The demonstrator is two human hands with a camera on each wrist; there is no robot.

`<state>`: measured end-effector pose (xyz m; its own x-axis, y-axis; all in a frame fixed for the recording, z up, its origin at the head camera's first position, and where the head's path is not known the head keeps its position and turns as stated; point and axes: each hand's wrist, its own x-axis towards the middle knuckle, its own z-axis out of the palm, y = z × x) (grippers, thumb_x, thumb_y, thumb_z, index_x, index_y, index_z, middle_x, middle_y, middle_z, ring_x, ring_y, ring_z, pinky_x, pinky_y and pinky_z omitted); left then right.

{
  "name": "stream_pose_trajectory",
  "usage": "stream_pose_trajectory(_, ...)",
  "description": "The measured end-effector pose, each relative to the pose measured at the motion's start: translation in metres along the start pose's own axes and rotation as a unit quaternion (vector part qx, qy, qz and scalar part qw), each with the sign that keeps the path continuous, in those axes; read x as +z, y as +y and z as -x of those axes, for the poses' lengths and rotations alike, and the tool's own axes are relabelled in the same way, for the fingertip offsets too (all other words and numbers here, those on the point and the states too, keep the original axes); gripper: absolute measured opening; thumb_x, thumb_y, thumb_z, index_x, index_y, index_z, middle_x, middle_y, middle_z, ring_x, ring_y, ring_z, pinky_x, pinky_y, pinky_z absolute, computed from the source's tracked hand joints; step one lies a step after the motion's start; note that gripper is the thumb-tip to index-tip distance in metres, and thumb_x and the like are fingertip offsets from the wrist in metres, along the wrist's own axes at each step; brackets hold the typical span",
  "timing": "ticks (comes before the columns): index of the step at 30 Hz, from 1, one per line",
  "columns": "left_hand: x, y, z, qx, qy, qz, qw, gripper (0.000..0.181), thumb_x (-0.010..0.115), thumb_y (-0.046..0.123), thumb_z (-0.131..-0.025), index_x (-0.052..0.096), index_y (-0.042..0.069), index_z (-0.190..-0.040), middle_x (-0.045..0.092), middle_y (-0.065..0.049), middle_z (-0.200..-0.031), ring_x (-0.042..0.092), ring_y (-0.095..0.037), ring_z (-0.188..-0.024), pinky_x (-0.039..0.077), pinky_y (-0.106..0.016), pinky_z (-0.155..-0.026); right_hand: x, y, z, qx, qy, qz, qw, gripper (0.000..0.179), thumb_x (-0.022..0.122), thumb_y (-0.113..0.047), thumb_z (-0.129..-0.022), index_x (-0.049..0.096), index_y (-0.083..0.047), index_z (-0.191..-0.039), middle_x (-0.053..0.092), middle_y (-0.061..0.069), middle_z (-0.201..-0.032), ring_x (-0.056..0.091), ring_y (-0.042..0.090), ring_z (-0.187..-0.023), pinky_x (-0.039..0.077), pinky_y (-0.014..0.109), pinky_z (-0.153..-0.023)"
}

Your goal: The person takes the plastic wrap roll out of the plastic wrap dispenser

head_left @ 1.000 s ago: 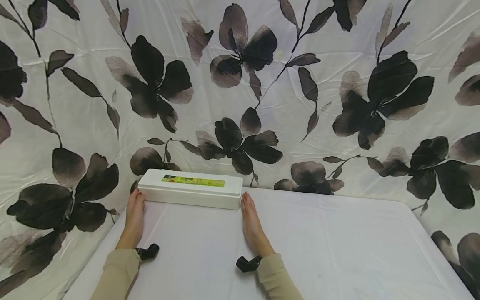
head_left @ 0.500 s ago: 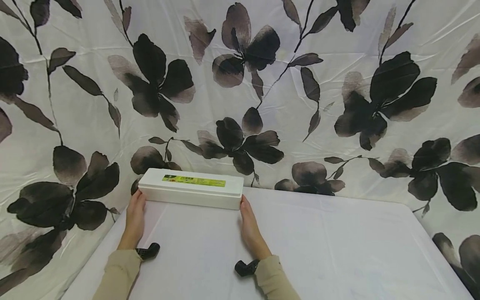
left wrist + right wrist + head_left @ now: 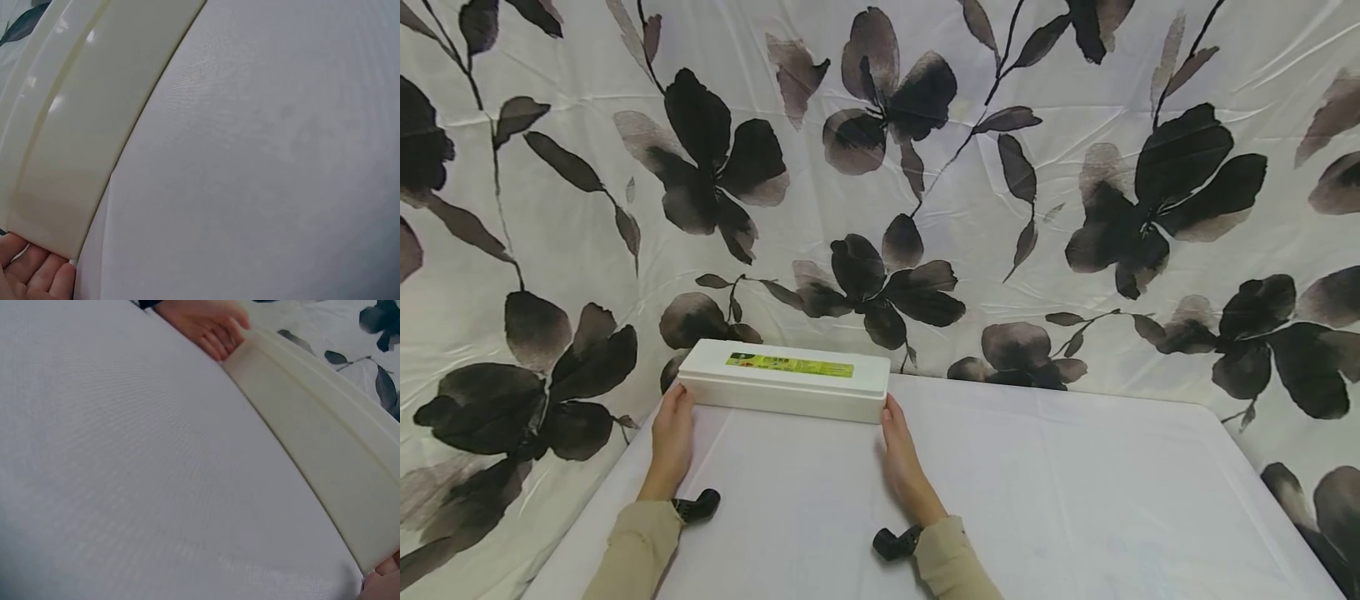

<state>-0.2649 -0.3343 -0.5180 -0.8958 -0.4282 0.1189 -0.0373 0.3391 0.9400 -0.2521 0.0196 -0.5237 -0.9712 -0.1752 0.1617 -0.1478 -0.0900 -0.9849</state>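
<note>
A long white lidded box (image 3: 782, 398) lies near the back edge of the table, with a yellow-green label (image 3: 790, 364) on its lid. My left hand (image 3: 672, 437) holds its left end. In the left wrist view, bent fingers (image 3: 39, 269) meet the lower edge of the box (image 3: 94, 125). My right hand (image 3: 906, 454) grips the opposite end, thumb at the front corner and the other fingers mostly hidden. Only a small part of that hand (image 3: 386, 581) shows in the right wrist view, by the box's lower corner.
A white cloth covers the table (image 3: 1075, 492). Behind and beside it hangs a pale curtain (image 3: 1000, 50) with dark flowers, close to the box's rear side. Black devices are worn on the left wrist (image 3: 700, 506) and right wrist (image 3: 895, 543).
My right hand's fingers have gone from lying straight along the box's end to gripping its corner. The box has shifted slightly right and toward me. My left hand stays at its end.
</note>
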Motion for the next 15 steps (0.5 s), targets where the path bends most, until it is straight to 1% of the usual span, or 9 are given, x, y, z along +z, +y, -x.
stream_pose_trajectory(4, 0.000, -0.001, 0.002, 0.008, -0.005, -0.005, 0.9999, 0.063, 0.031, 0.046, -0.106, 0.028, 0.006, -0.155, 0.030, -0.015, -0.159, 0.023, -0.032, -0.147, 0.019, -0.052, -0.117, -0.003, 0.000, 0.003, -0.006, -0.002, 0.012, 0.9999, 0.055, 0.027, -0.029, -0.111, 0.016, -0.002, -0.157, 0.018, 0.017, -0.162, 0.008, 0.033, -0.150, 0.006, 0.055, -0.118)
stream_pose_trajectory(6, 0.000, -0.001, 0.003, 0.010, -0.004, -0.007, 0.9999, 0.062, 0.031, 0.045, -0.106, 0.030, 0.006, -0.155, 0.032, -0.015, -0.158, 0.024, -0.032, -0.147, 0.020, -0.052, -0.117, -0.004, 0.000, 0.005, -0.010, -0.004, 0.024, 0.9996, 0.056, 0.027, -0.032, -0.110, 0.016, -0.003, -0.157, 0.018, 0.015, -0.162, 0.009, 0.031, -0.150, 0.006, 0.054, -0.118)
stream_pose_trajectory(8, 0.000, -0.001, 0.005, 0.010, -0.002, -0.008, 0.9999, 0.061, 0.031, 0.043, -0.107, 0.030, 0.005, -0.154, 0.033, -0.016, -0.157, 0.026, -0.033, -0.146, 0.021, -0.051, -0.116, -0.003, -0.004, 0.008, -0.009, -0.001, 0.024, 0.9997, 0.055, 0.027, -0.030, -0.110, 0.017, -0.002, -0.157, 0.019, 0.016, -0.162, 0.009, 0.031, -0.150, 0.006, 0.054, -0.118)
stream_pose_trajectory(11, -0.001, -0.001, 0.006, 0.005, 0.006, -0.010, 0.9999, 0.059, 0.030, 0.041, -0.107, 0.035, 0.003, -0.152, 0.036, -0.017, -0.155, 0.032, -0.034, -0.143, 0.026, -0.050, -0.115, -0.004, -0.003, 0.011, -0.004, 0.004, 0.012, 0.9999, 0.055, 0.027, -0.028, -0.110, 0.017, 0.000, -0.156, 0.019, 0.019, -0.162, 0.009, 0.034, -0.150, 0.006, 0.054, -0.118)
stream_pose_trajectory(13, -0.001, -0.002, 0.007, 0.003, 0.009, -0.001, 1.0000, 0.058, 0.030, 0.040, -0.108, 0.039, 0.001, -0.150, 0.039, -0.018, -0.153, 0.036, -0.033, -0.140, 0.029, -0.047, -0.114, -0.004, -0.002, 0.013, 0.002, 0.009, -0.006, 0.9999, 0.054, 0.027, -0.026, -0.111, 0.017, 0.002, -0.155, 0.018, 0.021, -0.161, 0.008, 0.036, -0.150, 0.005, 0.055, -0.118)
stream_pose_trajectory(14, -0.001, -0.002, 0.008, 0.002, 0.008, 0.001, 1.0000, 0.058, 0.029, 0.040, -0.108, 0.039, 0.001, -0.149, 0.040, -0.018, -0.153, 0.038, -0.033, -0.140, 0.030, -0.046, -0.114, -0.005, 0.002, 0.012, 0.002, 0.010, -0.012, 0.9999, 0.054, 0.027, -0.027, -0.111, 0.017, 0.001, -0.156, 0.018, 0.020, -0.162, 0.008, 0.035, -0.150, 0.005, 0.055, -0.118)
stream_pose_trajectory(15, -0.002, -0.002, 0.008, 0.000, 0.010, 0.005, 0.9999, 0.058, 0.029, 0.040, -0.108, 0.041, 0.001, -0.148, 0.041, -0.017, -0.152, 0.039, -0.032, -0.139, 0.031, -0.045, -0.114, -0.005, 0.002, 0.013, 0.003, 0.010, -0.018, 0.9998, 0.054, 0.027, -0.027, -0.111, 0.016, 0.001, -0.156, 0.017, 0.020, -0.162, 0.007, 0.035, -0.150, 0.005, 0.055, -0.118)
